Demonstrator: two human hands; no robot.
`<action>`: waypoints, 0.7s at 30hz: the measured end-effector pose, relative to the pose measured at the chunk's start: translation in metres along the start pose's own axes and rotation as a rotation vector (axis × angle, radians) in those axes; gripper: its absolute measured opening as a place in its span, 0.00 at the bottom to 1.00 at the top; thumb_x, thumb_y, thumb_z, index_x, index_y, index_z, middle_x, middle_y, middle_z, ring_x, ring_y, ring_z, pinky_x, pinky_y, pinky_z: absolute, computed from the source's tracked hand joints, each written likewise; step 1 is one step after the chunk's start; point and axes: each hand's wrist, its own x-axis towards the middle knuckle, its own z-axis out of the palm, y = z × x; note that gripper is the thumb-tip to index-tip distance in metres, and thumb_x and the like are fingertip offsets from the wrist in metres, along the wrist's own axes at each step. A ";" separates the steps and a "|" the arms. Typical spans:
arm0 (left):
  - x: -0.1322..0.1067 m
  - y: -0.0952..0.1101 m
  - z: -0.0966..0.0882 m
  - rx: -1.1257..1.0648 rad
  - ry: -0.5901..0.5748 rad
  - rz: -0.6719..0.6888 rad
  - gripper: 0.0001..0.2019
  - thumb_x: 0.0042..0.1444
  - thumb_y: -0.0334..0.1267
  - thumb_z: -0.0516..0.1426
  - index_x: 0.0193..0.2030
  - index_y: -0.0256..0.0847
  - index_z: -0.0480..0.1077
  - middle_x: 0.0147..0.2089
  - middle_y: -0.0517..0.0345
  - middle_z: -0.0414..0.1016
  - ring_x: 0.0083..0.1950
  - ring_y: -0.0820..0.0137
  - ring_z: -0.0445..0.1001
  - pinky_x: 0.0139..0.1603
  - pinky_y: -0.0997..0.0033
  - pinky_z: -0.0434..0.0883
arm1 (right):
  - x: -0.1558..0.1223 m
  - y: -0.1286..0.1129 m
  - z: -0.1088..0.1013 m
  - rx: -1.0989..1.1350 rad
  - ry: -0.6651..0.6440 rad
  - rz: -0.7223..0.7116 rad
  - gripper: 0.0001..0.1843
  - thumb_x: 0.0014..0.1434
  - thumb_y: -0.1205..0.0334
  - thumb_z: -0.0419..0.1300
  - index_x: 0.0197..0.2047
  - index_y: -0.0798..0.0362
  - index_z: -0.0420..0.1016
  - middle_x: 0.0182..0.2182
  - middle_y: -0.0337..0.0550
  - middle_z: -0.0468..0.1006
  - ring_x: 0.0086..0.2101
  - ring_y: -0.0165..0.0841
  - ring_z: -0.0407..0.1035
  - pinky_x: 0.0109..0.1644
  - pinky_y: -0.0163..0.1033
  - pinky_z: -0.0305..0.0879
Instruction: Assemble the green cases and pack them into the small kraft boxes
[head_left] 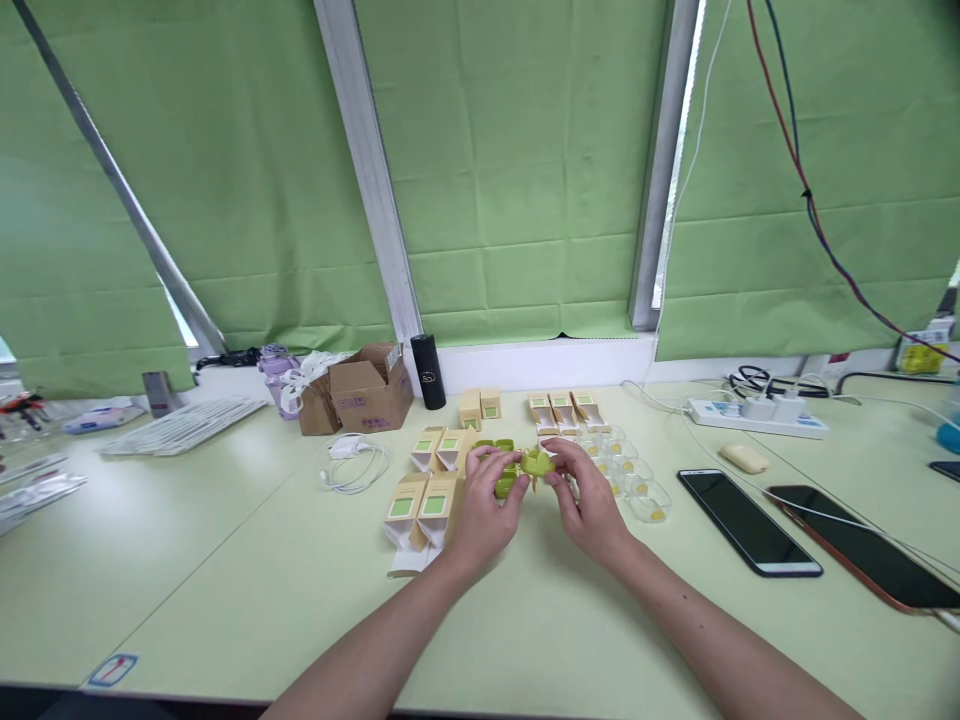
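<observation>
A small yellow-green plastic piece (537, 462) is raised just above the table between my two hands. My left hand (484, 505) has its thumb and fingertips curled at the piece's left side, while my right hand (589, 500) pinches its right edge. A thin brownish bit shows under the piece, too small to name. Behind my left fingers lie several darker green pieces (504, 444), partly hidden. Open card boxes with green labels (435, 507) stand beside my left hand. Clear plastic cups with yellow spots (649, 502) sit in rows past my right hand.
More small boxes (562, 412) stand at the back. Farther left are a cardboard carton (369, 395), a black bottle (428, 372) and a white charger with cable (349, 447). Two phones (750, 520) (862, 540), a white case (744, 458) and a power strip (757, 417) lie right.
</observation>
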 end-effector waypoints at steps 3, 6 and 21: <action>0.000 0.002 0.000 -0.014 0.001 -0.026 0.14 0.71 0.46 0.60 0.57 0.45 0.78 0.56 0.45 0.77 0.66 0.55 0.70 0.61 0.52 0.78 | 0.001 -0.001 0.001 0.042 -0.008 0.052 0.17 0.77 0.63 0.53 0.65 0.46 0.66 0.56 0.52 0.77 0.41 0.37 0.78 0.45 0.46 0.82; 0.000 0.002 0.000 -0.011 -0.004 -0.020 0.11 0.71 0.46 0.60 0.54 0.45 0.79 0.55 0.46 0.77 0.65 0.55 0.70 0.61 0.52 0.78 | 0.002 -0.002 0.001 0.068 0.000 0.081 0.14 0.77 0.62 0.53 0.63 0.47 0.68 0.55 0.52 0.77 0.39 0.36 0.78 0.43 0.45 0.81; 0.001 -0.010 0.004 -0.075 0.031 -0.113 0.15 0.71 0.52 0.59 0.44 0.42 0.79 0.52 0.47 0.72 0.62 0.56 0.74 0.64 0.52 0.76 | 0.000 -0.003 -0.002 0.094 -0.064 0.063 0.22 0.67 0.69 0.60 0.63 0.45 0.71 0.59 0.54 0.74 0.34 0.35 0.75 0.44 0.49 0.82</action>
